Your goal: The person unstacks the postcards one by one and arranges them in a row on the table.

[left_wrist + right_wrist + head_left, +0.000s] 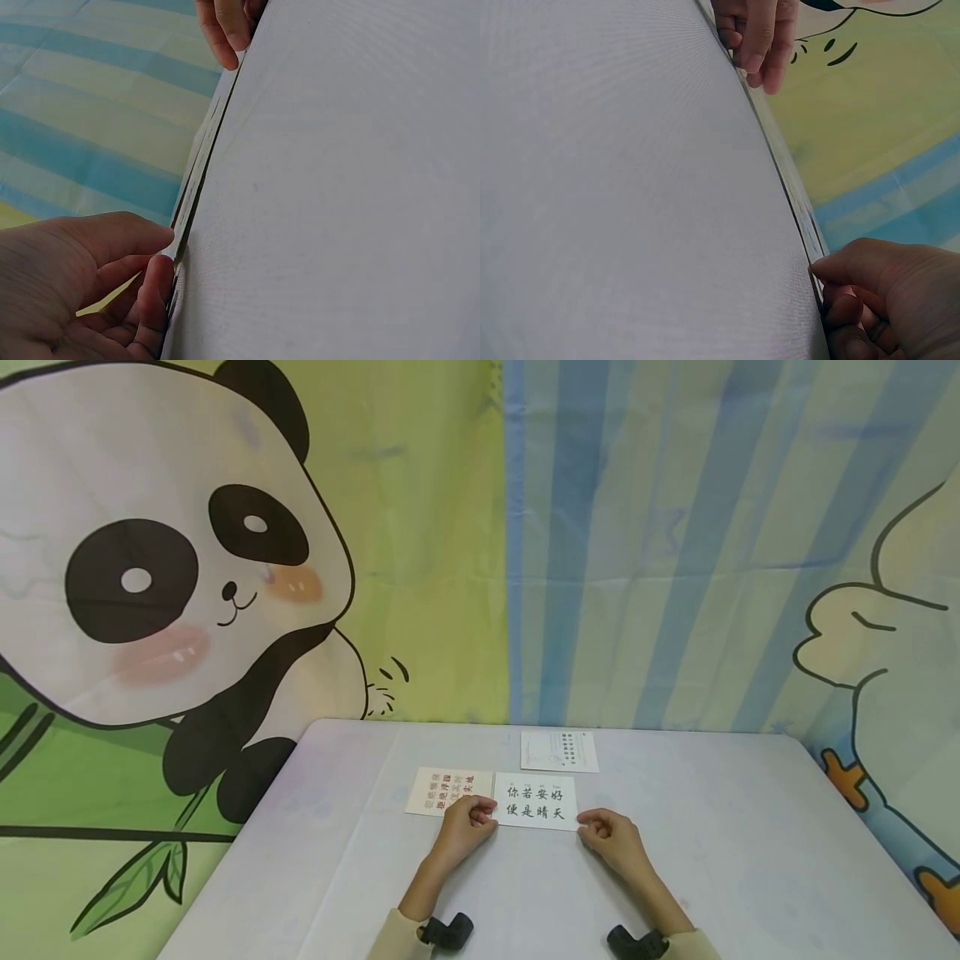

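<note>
A white card (536,802) with two rows of dark Chinese characters lies near the middle of the table, facing up. My left hand (462,828) pinches its left edge between thumb and curled fingers, as the left wrist view shows. At the opposite edge, the thumb and fingertips of my right hand (889,300) pinch the card's right side. A cream card (429,791) with brown and red characters sits just left of the white one, partly hidden behind my left hand. In both wrist views the cards appear only as thin edges.
Behind the white card, another white card (542,752) with small print lies near the table's far edge. The pale table (720,818) backs onto printed curtains (427,543) showing a panda. Dark wrist devices (447,932) sit on both forearms.
</note>
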Demonstrator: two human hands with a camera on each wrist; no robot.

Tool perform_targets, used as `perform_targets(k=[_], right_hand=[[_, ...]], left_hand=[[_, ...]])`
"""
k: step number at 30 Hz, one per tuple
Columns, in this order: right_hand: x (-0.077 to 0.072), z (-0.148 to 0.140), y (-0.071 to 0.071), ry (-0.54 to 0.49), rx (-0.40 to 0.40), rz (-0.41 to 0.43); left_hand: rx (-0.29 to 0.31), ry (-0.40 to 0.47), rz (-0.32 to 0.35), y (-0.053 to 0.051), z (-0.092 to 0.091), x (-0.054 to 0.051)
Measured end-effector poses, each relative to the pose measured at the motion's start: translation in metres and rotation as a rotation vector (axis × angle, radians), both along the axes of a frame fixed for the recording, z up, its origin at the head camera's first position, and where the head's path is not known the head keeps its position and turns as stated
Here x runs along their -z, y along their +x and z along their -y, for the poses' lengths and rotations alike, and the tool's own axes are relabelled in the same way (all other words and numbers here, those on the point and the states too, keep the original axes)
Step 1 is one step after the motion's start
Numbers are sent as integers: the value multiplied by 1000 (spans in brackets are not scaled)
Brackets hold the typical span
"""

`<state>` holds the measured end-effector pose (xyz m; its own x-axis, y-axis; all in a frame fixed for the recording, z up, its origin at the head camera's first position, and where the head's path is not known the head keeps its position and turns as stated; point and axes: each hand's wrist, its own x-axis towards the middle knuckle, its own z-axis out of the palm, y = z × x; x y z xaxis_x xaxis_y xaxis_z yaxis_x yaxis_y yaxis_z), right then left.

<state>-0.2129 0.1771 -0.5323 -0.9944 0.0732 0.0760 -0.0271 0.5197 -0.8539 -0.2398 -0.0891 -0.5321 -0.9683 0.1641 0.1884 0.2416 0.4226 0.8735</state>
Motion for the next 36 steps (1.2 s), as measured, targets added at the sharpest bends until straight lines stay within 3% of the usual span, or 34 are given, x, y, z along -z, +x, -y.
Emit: perform_targets(k=[13,30,36], right_hand=[[2,-1,0,-34,-6,-4],[-8,-4,-1,-251,26,47],[-11,-7,-6,-257,30,39]], left_hand=[[-61,-10,-23,-1,-2,-1],[-47,67,-2,-5,-7,-12],[-32,68,-20,-12,-10,-15]])
